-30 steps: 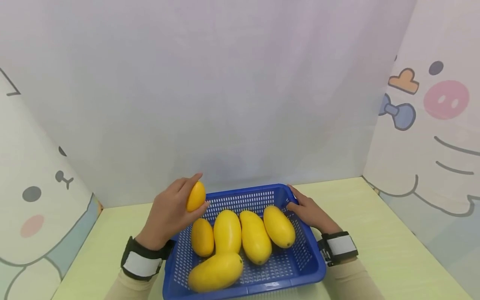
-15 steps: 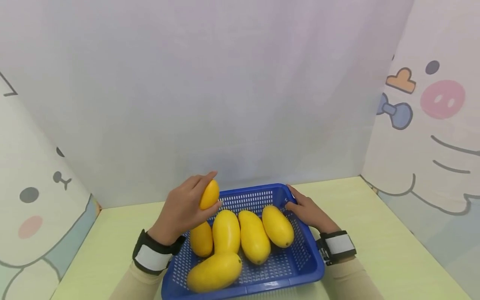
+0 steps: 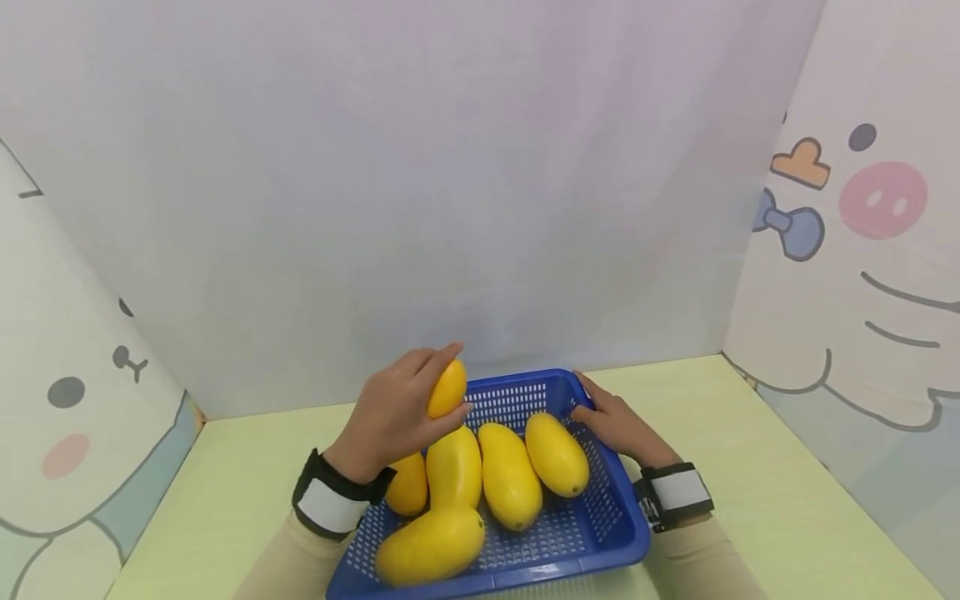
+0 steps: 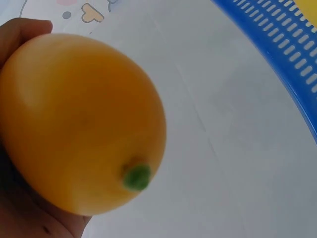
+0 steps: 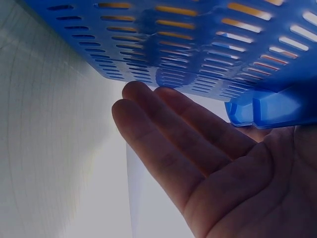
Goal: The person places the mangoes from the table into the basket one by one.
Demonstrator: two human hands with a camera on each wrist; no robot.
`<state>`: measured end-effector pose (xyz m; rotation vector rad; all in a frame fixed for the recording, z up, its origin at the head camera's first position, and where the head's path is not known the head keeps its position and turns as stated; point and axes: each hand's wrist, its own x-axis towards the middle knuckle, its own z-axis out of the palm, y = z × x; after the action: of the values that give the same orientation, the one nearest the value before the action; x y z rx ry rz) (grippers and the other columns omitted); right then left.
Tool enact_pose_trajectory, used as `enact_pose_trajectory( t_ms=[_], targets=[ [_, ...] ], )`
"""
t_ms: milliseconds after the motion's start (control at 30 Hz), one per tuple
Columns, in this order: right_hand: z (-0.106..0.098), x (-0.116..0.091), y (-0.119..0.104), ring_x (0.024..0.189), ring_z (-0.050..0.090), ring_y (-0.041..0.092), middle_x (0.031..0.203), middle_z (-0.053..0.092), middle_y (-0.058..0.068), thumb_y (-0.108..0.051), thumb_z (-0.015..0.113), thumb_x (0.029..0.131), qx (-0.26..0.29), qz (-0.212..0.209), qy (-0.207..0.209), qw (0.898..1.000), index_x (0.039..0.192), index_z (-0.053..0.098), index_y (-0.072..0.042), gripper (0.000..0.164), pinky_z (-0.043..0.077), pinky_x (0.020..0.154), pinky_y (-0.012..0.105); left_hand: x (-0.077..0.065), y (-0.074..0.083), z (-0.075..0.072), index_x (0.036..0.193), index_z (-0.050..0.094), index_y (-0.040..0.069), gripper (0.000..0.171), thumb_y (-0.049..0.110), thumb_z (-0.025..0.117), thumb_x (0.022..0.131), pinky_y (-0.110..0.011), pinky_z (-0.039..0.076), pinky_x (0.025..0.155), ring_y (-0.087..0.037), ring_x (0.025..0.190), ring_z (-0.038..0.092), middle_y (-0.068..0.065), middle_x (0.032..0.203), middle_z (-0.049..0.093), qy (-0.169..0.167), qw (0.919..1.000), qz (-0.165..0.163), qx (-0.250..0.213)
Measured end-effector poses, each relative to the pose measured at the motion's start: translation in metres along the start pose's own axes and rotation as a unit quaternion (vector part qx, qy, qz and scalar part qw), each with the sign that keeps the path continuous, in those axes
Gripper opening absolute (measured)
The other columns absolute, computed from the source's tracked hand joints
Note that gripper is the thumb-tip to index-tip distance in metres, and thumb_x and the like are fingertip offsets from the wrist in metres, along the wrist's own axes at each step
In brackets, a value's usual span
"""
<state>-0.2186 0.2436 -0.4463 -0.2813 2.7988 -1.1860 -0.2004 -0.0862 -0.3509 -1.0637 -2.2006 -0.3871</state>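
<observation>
My left hand (image 3: 393,417) grips an oval orange-yellow fruit (image 3: 447,390), mango-like in shape, above the back left of a blue plastic basket (image 3: 525,573). The left wrist view shows a short green stem on this fruit (image 4: 84,124), with my fingers and palm wrapped round its side. My right hand (image 3: 622,425) holds the basket at its back right corner, thumb over the rim. From the right wrist view, several fingers of that hand (image 5: 218,163) stretch along the outside of the slotted wall. Inside the basket lie several long yellow fruits (image 3: 512,479), one of them crosswise at the front.
The basket stands on a pale yellow-green table (image 3: 757,467). A whitish curtain (image 3: 480,208) hangs close behind it. Cartoon-printed panels flank both sides, with a pig-nosed figure (image 3: 882,200) on the right. Black bands (image 3: 337,500) circle both wrists.
My left hand has moved right with the orange-yellow fruit, from the basket's back left corner to over its back rim. My right hand has stayed at its corner.
</observation>
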Motion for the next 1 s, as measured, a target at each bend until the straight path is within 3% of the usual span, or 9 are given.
enact_pose_trajectory(
  t_ms=[200,533,733,867,1000],
  targets=[
    [0.0,0.0,0.001,0.114,0.049,0.032,0.142,0.036,0.022,-0.026,0.046,0.092,0.003,-0.005,0.0,1.0,0.149,0.015,-0.01,0.067,0.044,0.09,0.049,0.011,0.007,0.001,0.137,0.044,0.014,0.069,0.047,0.063,0.08,-0.024,0.05,0.06,-0.013,0.079,0.052,-0.005,0.103,0.059,-0.004,0.9999,0.009,-0.006],
    [0.002,0.001,0.003,0.1,0.053,0.027,0.14,0.039,0.022,-0.026,0.046,0.092,0.011,0.005,-0.003,1.0,0.15,0.016,-0.011,0.067,0.05,0.077,0.038,0.021,0.018,0.007,0.139,0.042,0.017,0.068,0.046,0.062,0.081,-0.022,0.048,0.059,-0.01,0.083,0.053,-0.002,0.107,0.059,-0.023,0.9989,0.019,-0.035],
    [0.002,0.0,0.003,0.106,0.052,0.028,0.141,0.038,0.021,-0.026,0.046,0.092,0.01,0.0,0.0,1.0,0.149,0.017,-0.01,0.067,0.048,0.084,0.043,0.03,0.032,0.009,0.139,0.041,0.016,0.068,0.047,0.062,0.081,-0.021,0.047,0.058,-0.009,0.08,0.051,-0.001,0.103,0.058,-0.034,0.9972,0.05,-0.044],
    [0.001,0.0,0.004,0.11,0.051,0.029,0.141,0.038,0.022,-0.027,0.046,0.092,0.007,-0.006,-0.002,1.0,0.149,0.017,-0.009,0.067,0.046,0.089,0.048,0.037,0.043,0.011,0.139,0.042,0.013,0.068,0.047,0.061,0.083,-0.02,0.049,0.065,-0.011,0.081,0.053,-0.002,0.102,0.059,-0.036,0.9944,0.084,-0.053],
    [0.001,0.001,0.005,0.107,0.052,0.027,0.14,0.039,0.022,-0.027,0.046,0.092,0.01,-0.014,-0.001,1.0,0.149,0.017,-0.01,0.066,0.046,0.089,0.047,0.041,0.054,0.014,0.139,0.041,0.011,0.068,0.047,0.059,0.084,-0.019,0.048,0.07,-0.011,0.08,0.053,-0.002,0.102,0.059,-0.059,0.9912,0.103,-0.059]
  ],
)
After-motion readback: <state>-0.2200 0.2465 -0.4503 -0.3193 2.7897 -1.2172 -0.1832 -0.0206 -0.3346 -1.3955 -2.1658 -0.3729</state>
